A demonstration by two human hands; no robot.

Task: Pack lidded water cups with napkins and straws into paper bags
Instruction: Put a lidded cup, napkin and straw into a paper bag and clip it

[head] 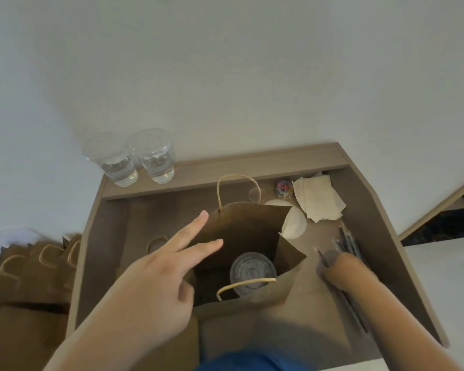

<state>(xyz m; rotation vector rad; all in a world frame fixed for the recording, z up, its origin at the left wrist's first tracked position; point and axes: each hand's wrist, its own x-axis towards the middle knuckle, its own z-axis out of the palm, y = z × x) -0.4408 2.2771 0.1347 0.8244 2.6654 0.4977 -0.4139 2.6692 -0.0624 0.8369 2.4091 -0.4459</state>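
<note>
Straws [350, 242] come next, I judge: with my left hand [156, 277] spread open and empty at the paper bag [241, 223] containing the lidded cup [252, 269], my blurred right hand [340, 266], grip unreadable, should pinch just one.

Brown bench [364, 199] carrying an open paper bag [241, 226] standing mid-surface, two lidded water cups [157, 162] sitting on its far-left ledge [252, 164], napkins [316, 196] and white discs [295, 223] lying far right, straws [348, 242] lying along the right side
</note>
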